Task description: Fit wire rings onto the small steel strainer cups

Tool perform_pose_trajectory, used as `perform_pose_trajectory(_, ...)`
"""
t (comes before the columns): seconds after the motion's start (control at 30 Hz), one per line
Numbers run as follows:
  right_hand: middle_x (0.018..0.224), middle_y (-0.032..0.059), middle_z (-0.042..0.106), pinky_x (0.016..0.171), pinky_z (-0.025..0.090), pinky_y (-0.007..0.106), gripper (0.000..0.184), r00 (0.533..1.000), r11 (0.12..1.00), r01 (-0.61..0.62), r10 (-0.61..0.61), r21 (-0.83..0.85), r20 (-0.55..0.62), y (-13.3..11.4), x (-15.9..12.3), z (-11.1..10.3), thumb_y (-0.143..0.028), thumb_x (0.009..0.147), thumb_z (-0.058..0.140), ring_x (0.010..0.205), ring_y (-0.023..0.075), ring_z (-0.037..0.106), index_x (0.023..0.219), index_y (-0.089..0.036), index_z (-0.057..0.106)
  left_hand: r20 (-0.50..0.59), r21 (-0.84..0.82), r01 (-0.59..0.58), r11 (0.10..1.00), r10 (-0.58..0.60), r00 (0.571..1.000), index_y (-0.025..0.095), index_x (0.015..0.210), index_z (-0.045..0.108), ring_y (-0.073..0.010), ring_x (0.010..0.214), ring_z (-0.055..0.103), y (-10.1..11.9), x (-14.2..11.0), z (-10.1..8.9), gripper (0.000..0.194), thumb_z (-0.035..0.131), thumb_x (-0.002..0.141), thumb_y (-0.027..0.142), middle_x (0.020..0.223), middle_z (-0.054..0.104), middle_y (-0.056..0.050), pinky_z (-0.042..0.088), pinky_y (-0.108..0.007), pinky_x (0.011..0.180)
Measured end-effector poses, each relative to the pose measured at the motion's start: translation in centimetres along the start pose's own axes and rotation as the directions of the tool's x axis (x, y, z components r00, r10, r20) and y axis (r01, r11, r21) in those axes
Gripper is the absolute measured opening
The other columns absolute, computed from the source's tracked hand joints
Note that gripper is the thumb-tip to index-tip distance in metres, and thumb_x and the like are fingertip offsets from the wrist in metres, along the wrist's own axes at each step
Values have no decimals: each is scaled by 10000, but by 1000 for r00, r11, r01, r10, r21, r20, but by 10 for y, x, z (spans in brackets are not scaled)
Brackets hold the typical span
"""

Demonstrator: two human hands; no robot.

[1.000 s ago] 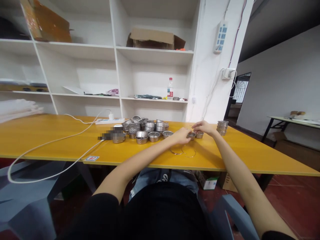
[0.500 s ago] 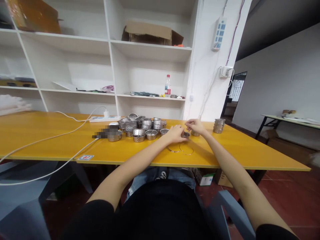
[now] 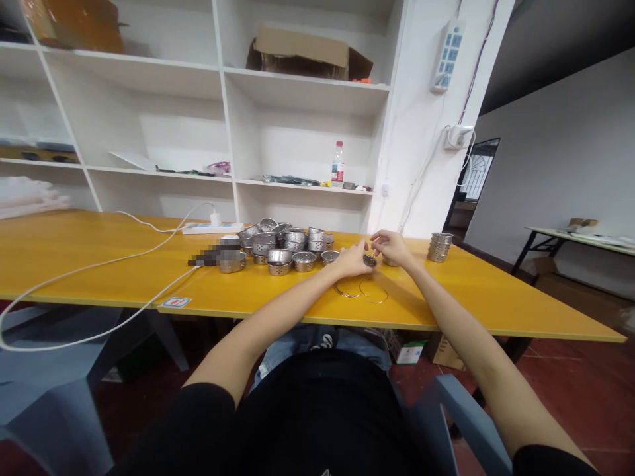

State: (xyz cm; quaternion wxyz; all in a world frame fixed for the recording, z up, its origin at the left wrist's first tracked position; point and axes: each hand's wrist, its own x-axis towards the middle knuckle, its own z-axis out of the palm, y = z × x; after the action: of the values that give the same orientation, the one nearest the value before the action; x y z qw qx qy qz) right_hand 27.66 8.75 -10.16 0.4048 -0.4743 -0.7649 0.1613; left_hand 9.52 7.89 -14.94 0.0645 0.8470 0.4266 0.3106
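Note:
My left hand (image 3: 355, 260) is closed on a small perforated metal cup (image 3: 370, 261), held just above the table and partly hidden by the fingers. To its right, my right hand (image 3: 391, 248) has its fingers bent toward the thumb beside that cup; anything between them is too small to make out. Another metal cup (image 3: 390, 260) stands partly hidden behind my right hand. Thin wire rings (image 3: 373, 291) lie on the table in front of my hands. A pile of similar cups (image 3: 278, 248) sits to the left, and a stack of cups (image 3: 439, 247) stands at the right.
The yellow table (image 3: 238, 292) carries a power strip (image 3: 201, 229) and white cables (image 3: 106, 266). A blurred dark item (image 3: 211, 253) lies by the cups. White shelves (image 3: 163, 173) rise behind, with a bottle (image 3: 338, 166) and a cardboard box (image 3: 302, 54).
The camera view has shifted slightly. My left hand still holds the cup, now tilted and showing more of its holed side. My right fingers have moved a little beside it.

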Motion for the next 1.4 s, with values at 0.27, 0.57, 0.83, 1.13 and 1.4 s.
perform_pose_trajectory(0.27,772,49,694,603,520,222,80,999,999,12,-11,-35,34,6,0,8,-146,839,669,630,143,661,905,-156,626,3,18,31,999,-31,1000,182,1437,421,-385,1239,666,2,-1,-4,831,771,782,555,1242,737,-146,423,-518,1100)
perform_pose_trajectory(0.57,736,49,687,599,500,240,147,998,994,52,-48,-100,40,4,-3,8,-199,825,634,619,156,637,938,-137,703,-14,-2,60,998,-60,998,185,1422,438,-387,1236,672,2,0,-4,816,769,758,525,1234,746,-146,447,-504,1083)
perform_pose_trajectory(0.83,749,51,676,637,521,254,136,999,996,25,-22,-88,40,4,-3,8,-215,822,628,639,161,641,935,-147,665,-16,-100,57,993,-59,998,173,1411,438,-380,1213,668,-7,4,2,837,789,718,488,1273,708,-165,506,-485,1019)
perform_pose_trajectory(1.13,801,71,685,611,505,244,221,998,996,48,-45,-73,36,9,-2,7,-322,844,685,664,166,654,979,-148,663,-63,-321,16,947,-38,997,183,1391,428,-281,1074,702,-13,7,6,812,825,704,356,1119,735,-101,551,-386,936)
perform_pose_trajectory(1.4,704,42,695,559,523,249,145,983,983,181,-180,27,-32,22,6,8,-246,787,658,588,167,661,893,-158,702,-66,-407,32,913,-65,996,168,1367,457,-280,985,686,-11,6,2,832,856,672,391,1013,714,-93,538,-402,893)
